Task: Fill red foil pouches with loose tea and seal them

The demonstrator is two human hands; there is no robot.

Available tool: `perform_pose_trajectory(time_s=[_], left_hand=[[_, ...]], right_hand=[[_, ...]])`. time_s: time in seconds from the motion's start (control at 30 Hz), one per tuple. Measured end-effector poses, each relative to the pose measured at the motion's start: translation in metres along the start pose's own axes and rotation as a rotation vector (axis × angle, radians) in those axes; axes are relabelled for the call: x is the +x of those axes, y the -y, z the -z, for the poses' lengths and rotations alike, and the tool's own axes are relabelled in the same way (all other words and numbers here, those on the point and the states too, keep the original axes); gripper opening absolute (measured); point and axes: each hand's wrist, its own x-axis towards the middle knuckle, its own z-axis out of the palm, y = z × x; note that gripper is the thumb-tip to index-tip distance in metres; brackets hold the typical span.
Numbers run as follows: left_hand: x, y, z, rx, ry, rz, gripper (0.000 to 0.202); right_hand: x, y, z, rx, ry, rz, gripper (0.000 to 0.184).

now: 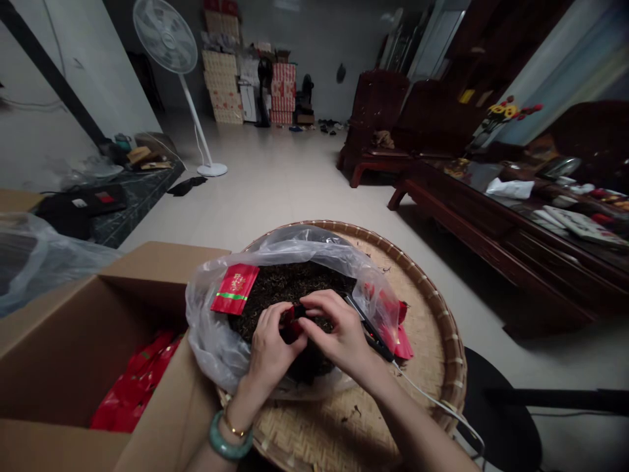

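Observation:
My left hand [269, 344] and my right hand [339, 331] meet over a clear plastic bag [216, 341] full of dark loose tea leaves [289, 282]. Both hands pinch one small red packet [291, 322], fingers closed on it from either side. Another red packet with a green stripe [234, 289] lies on the bag's left edge. More red packets [400, 334] lie to the right of the bag. The bag sits on a round woven bamboo tray [432, 308]. A green bangle is on my left wrist.
An open cardboard box [73, 341] at left holds several red packets [135, 383]. A dark tool with a white cord [373, 331] lies by my right hand. A dark wooden table [531, 242] stands at right, a standing fan [170, 39] at the back left.

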Motion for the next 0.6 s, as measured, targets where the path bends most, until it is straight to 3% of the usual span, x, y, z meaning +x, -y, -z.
perform_pose_trajectory(time_s=[0.13, 0.23, 0.6], left_hand=[[-0.001, 0.0007, -0.0011, -0.048, 0.041, 0.093, 0.044], [0.0, 0.0004, -0.0025, -0.064, 0.038, 0.151, 0.046], [0.0037, 0.0065, -0.0015, -0.095, 0.114, 0.118, 0.042]], right_hand=[[-0.0027, 0.0014, 0.0024, -0.248, 0.093, 0.1, 0.018], [-0.002, -0.0028, 0.0013, -0.27, 0.09, 0.051, 0.016], [-0.0036, -0.0002, 0.0081, -0.329, 0.158, -0.003, 0.02]])
